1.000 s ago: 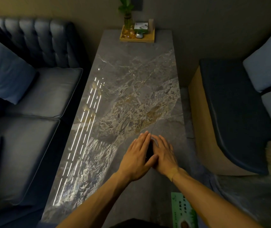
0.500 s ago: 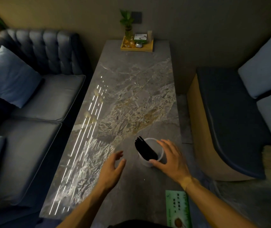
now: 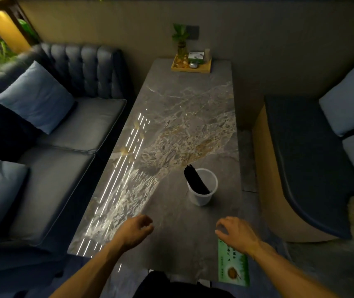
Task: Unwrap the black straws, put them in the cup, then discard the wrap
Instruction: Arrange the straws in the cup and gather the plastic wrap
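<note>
A clear plastic cup stands upright on the grey marble table, right of the middle. A bundle of black straws leans in it, tips pointing up and to the left. My left hand hovers near the table's front edge, fingers loosely curled, holding nothing. My right hand hovers to the right of it, fingers apart and empty, well in front of the cup. No wrap is visible.
A green printed card lies at the table's front right corner, partly under my right wrist. A wooden tray with a plant and small items sits at the far end. A blue sofa runs along the left, a bench on the right.
Both hands were cupped together over the cup, then opened and let go of it. They have now pulled back toward the front edge, leaving the cup with straws standing alone.
</note>
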`<state>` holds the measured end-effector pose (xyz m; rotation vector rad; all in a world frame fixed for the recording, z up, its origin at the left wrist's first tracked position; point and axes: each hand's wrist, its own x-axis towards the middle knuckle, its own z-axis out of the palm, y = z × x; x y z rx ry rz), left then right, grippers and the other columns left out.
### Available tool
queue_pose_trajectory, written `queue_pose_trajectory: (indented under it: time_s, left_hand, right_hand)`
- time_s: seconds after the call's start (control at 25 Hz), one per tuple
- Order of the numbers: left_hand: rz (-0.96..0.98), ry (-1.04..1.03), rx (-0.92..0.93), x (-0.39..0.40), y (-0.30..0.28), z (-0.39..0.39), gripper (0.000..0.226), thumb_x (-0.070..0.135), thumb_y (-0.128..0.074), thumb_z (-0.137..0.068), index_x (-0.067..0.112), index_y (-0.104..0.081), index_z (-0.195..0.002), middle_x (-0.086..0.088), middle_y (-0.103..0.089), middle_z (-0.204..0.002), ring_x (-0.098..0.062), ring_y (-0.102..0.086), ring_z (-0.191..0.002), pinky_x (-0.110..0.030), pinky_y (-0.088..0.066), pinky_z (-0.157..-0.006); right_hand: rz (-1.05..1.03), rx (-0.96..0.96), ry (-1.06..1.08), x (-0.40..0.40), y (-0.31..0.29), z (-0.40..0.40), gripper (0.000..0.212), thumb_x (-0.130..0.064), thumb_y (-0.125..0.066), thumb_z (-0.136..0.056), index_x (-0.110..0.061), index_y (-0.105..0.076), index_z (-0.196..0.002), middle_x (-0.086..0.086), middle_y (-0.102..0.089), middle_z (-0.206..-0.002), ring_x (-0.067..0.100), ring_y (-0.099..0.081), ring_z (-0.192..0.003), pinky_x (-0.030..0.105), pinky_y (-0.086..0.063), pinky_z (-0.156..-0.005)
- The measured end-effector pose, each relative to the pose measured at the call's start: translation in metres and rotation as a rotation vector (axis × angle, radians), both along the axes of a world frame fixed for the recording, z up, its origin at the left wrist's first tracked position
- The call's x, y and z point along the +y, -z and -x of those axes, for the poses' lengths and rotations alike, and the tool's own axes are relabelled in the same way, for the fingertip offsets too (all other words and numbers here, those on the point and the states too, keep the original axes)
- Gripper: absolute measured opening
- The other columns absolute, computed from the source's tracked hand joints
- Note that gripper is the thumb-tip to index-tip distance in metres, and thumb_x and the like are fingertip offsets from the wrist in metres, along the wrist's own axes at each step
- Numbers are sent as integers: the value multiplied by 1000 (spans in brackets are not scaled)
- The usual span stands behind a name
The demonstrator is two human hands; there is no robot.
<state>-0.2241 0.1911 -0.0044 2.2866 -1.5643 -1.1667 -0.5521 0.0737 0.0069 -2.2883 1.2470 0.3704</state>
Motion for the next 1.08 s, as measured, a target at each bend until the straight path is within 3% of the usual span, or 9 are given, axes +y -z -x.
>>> queue_pose_trajectory:
  time_s: [0.32, 0.48, 0.68, 0.92, 1.08]
  left_hand:
    - [-100, 26, -162, 38, -16, -117, 32, 42, -60, -84, 28, -67, -112, 3, -71, -111, -13, -65, -96, -27, -52, -83]
    - [-152, 40, -206, 47, -19, -194, 32, 48, -60, -77, 31, -68, -103, 4, -73, -104, -15, -66, -94, -32, -54, -83]
    - [-233, 105, -109, 29, 1, -247, 41, 50, -65, -78, 29, -64, -114, 4, -70, -113, -15, -65, -99, -30, -52, -89]
    - [-225, 113, 26, -2, 23, -234, 50, 49, -68, -80, 26, -59, -123, 0, -69, -115, -14, -63, -94, -29, -51, -87]
    - [-194, -29, 151, -15, 32, -224, 44, 41, -70, -83, 23, -60, -122, -2, -72, -111, -14, -65, -90, -25, -51, -79]
  right_hand:
    - [114, 175, -277, 13, -6, -99, 41, -50, -41, -93, -23, -59, -120, 5, -64, -122, 27, -59, -112, 40, -46, -89]
    - [116, 211, -290, 24, -2, -164, 42, -52, -40, -94, -22, -58, -119, 6, -64, -123, 28, -58, -114, 41, -45, -91]
    - [62, 262, -200, 44, 14, -226, 50, -59, -40, -93, -23, -55, -124, 4, -61, -128, 27, -56, -118, 44, -43, -96]
    - [-17, 260, -61, 59, 32, -267, 61, -64, -43, -89, -20, -47, -132, 5, -58, -131, 26, -55, -121, 44, -43, -97]
    - [-170, 101, 205, 51, 47, -280, 67, -61, -54, -87, -15, -46, -135, 9, -61, -127, 27, -59, -114, 39, -47, -93]
